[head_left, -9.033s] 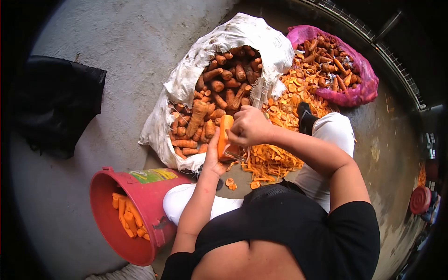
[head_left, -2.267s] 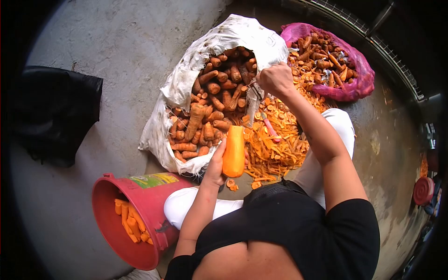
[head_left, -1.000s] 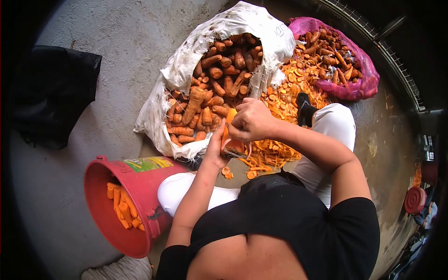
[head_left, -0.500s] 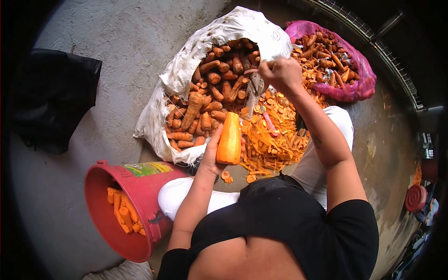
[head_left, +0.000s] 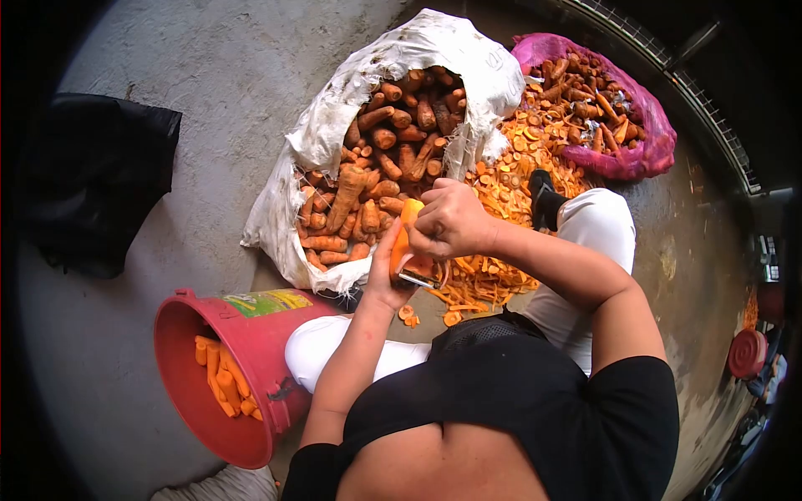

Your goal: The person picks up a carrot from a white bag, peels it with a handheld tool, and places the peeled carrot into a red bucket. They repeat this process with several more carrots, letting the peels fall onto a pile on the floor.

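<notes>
My left hand [head_left: 389, 271] is closed around a thick carrot [head_left: 402, 244], holding it up over the peelings. My right hand [head_left: 454, 221] grips a peeler [head_left: 419, 279], its metal blade against the carrot's lower end. Fingers hide most of the peeler's handle and part of the carrot. Just beyond both hands, a white sack [head_left: 313, 129] lies open, full of unpeeled carrots [head_left: 347, 200]. Orange peelings [head_left: 493, 280] are heaped on the floor under my right forearm.
A tilted red bucket [head_left: 188, 392] with peeled carrots [head_left: 221, 380] rests by my left knee. At the upper right is a pink mesh sack [head_left: 660, 138] holding carrot pieces. A black plastic bag [head_left: 100, 175] lies to the left, and a metal grating [head_left: 710, 117] runs along the right.
My right hand has come down and toward me from above the white sack, bringing the peeler onto the carrot. My left hand has kept its hold, and the carrot has turned slightly.
</notes>
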Motion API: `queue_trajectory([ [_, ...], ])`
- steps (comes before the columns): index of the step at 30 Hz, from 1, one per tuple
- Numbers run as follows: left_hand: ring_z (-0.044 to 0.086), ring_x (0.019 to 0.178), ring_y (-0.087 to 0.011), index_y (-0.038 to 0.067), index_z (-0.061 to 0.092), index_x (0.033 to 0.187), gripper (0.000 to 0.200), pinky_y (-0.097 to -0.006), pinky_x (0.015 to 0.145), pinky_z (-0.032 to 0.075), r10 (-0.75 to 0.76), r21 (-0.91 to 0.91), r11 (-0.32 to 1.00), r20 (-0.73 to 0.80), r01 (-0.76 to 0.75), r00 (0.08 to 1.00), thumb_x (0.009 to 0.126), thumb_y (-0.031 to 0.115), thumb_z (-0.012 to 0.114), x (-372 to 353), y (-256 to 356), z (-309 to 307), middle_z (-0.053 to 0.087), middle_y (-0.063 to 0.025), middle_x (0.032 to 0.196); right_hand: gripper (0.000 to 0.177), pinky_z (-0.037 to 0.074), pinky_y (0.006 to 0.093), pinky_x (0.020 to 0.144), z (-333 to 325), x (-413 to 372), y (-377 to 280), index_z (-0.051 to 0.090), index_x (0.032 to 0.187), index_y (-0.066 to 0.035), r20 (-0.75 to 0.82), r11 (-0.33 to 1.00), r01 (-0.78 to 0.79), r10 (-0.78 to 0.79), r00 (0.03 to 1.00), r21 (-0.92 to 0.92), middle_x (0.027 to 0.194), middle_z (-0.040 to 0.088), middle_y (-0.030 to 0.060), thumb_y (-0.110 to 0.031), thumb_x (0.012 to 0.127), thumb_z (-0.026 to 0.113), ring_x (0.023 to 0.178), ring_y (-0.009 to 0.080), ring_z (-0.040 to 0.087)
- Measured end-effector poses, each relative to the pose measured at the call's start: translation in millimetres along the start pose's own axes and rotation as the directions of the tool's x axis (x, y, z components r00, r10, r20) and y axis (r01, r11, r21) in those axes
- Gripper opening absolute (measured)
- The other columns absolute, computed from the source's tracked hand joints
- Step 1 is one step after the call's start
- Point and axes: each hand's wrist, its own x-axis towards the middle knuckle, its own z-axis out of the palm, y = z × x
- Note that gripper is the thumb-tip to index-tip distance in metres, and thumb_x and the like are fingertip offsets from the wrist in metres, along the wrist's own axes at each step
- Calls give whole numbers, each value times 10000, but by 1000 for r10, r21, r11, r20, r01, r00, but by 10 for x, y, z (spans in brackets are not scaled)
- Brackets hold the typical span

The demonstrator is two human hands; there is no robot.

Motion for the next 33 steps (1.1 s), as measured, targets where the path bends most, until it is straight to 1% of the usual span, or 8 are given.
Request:
queue_trajectory([
  [5, 657, 811, -252, 75, 508, 1199, 451, -401, 651, 573, -70, 38, 997, 152, 65, 986, 958, 454, 477, -99, 23, -88, 623, -135, 947, 436, 380, 301, 486, -184, 11, 764, 463, 396, -193, -118, 808, -135, 82, 990, -574, 366, 408, -40, -213, 812, 588, 376, 102, 393],
  [9, 667, 718, -223, 52, 512, 1180, 495, -314, 593, 584, -8, 39, 999, 48, 7, 999, 938, 484, 512, -67, 18, -80, 628, -134, 901, 430, 406, 295, 480, -525, 203, 654, 632, 467, -179, -403, 833, -495, 377, 834, -245, 427, 549, -38, -312, 867, 544, 370, 103, 482],
  [11, 663, 784, -262, 51, 505, 1204, 539, -356, 654, 586, -29, -34, 999, 148, 35, 988, 942, 521, 469, -33, 51, -143, 621, -158, 934, 408, 388, 255, 393, -507, 157, 550, 699, 552, -145, -123, 683, -726, 730, 672, 84, 440, 573, -20, -352, 863, 535, 364, 96, 525],
  [20, 647, 951, -341, 30, 457, 1302, 587, -439, 769, 576, 29, 53, 998, 147, -37, 989, 961, 506, 423, -135, 93, 90, 602, -237, 1073, 350, 486, 290, 477, -490, 175, 447, 736, 620, -153, -34, 644, -764, 765, 643, 45, 485, 615, -6, -346, 854, 559, 455, 126, 611],
  [25, 659, 922, -253, 53, 487, 1269, 541, -384, 745, 580, 55, 34, 997, 245, -65, 968, 968, 498, 419, -12, 127, -123, 624, -166, 1059, 340, 429, 324, 544, -343, 72, 390, 622, 467, -150, -12, 931, -363, 362, 932, -40, 432, 523, 6, -250, 792, 602, 434, 160, 500],
  [28, 676, 864, -241, 115, 474, 1302, 465, -413, 702, 597, -4, -272, 952, 443, 139, 896, 985, 450, 416, 154, 115, -354, 621, -123, 1111, 313, 375, 342, 537, -155, 40, 93, 546, 435, -144, 67, 995, -98, 97, 993, 5, 449, 490, 18, -223, 726, 625, 476, 199, 486],
  [31, 658, 884, -150, 129, 531, 1232, 455, -287, 699, 565, 77, 96, 993, -23, -74, 997, 970, 490, 438, 38, 41, 4, 639, -39, 1049, 326, 346, 344, 526, -31, 15, 21, 483, 427, -146, 74, 998, 36, -40, 996, 55, 450, 472, 14, -199, 709, 637, 486, 196, 478],
  [33, 657, 872, -145, 131, 537, 1226, 441, -287, 685, 567, 68, 73, 995, -93, -61, 993, 978, 478, 426, -16, 30, 149, 639, -31, 1050, 335, 320, 333, 524, -56, 44, 68, 455, 443, -151, 62, 998, 60, -62, 996, 29, 453, 450, -4, -180, 718, 645, 493, 180, 469],
])
